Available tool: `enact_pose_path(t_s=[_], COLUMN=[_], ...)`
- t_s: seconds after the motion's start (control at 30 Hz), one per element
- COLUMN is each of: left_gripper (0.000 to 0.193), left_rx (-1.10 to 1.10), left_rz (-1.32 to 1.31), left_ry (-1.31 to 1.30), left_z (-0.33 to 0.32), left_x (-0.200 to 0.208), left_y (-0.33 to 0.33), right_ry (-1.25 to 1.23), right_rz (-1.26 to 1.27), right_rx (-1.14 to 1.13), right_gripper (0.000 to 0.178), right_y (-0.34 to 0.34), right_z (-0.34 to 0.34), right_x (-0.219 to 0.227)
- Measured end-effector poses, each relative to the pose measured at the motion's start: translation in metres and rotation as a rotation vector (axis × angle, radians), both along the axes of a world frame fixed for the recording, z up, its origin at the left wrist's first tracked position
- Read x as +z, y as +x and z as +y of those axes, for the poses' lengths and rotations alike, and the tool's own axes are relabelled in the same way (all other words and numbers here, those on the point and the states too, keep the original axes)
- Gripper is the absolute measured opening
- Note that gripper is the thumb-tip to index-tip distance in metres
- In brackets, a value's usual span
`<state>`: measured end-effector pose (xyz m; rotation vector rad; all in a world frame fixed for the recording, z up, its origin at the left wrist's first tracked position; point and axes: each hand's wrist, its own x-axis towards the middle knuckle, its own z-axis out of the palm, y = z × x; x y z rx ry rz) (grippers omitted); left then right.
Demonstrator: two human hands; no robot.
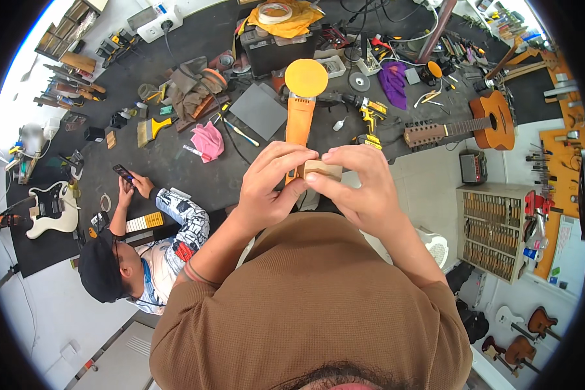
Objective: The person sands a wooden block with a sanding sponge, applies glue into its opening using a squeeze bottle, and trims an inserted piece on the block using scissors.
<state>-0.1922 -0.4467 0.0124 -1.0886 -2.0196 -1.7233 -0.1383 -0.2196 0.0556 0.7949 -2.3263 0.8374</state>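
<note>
A small block of wood [324, 170] is held up in front of my chest, gripped between the fingertips of both hands. My left hand [274, 179] pinches its left end, thumb below and fingers on top. On the other end, my right hand [361, 185] closes with thumb and fingers. Just beyond my hands, an orange power sander [300, 120] with a round yellow disc [306, 78] lies on the dark workbench [234, 62]. Part of the sander's body is hidden behind my left hand.
To the left, another person [149, 260] in a dark cap holds a phone [122, 173]. Around the sander are a grey sheet [259, 114], a pink cloth [207, 141], a yellow drill [370, 117] and a brush [155, 130]. An acoustic guitar [491, 123] lies at right, a white guitar body [51, 209] at far left.
</note>
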Motion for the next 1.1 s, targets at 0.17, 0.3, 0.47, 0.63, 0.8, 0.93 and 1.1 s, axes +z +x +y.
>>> enact_pose_path(t_s=[0.17, 0.3, 0.47, 0.63, 0.8, 0.93, 1.1], left_gripper=[0.051, 0.052, 0.048, 0.053, 0.049, 0.048, 0.048], left_rx=[-0.021, -0.038, -0.069, -0.089, -0.215, -0.357, -0.518], left_rz=[-0.019, -0.021, -0.037, -0.045, 0.048, 0.096, 0.196], left_ry=[0.014, -0.004, -0.023, -0.024, -0.063, -0.169, -0.26], left_z=[0.009, 0.02, 0.043, 0.09, 0.172, 0.261, 0.373], left_x=[-0.003, -0.001, 0.004, -0.002, 0.017, 0.023, 0.033], left_y=[-0.002, -0.003, -0.001, 0.02, 0.043, 0.073, 0.105], right_ry=[0.025, 0.023, 0.037, -0.054, -0.359, -0.492, -0.549], right_rz=[0.037, 0.009, 0.032, 0.012, -0.266, -0.379, -0.338], right_rx=[-0.077, -0.156, -0.102, -0.174, -0.138, -0.146, -0.206], right_gripper=[0.044, 0.048, 0.05, 0.046, 0.048, 0.045, 0.042], right_y=[0.004, 0.009, 0.012, 0.038, 0.082, 0.132, 0.198], right_z=[0.016, 0.027, 0.046, 0.107, 0.174, 0.249, 0.349], right_x=[-0.002, -0.001, 0.003, -0.007, -0.003, -0.007, -0.021])
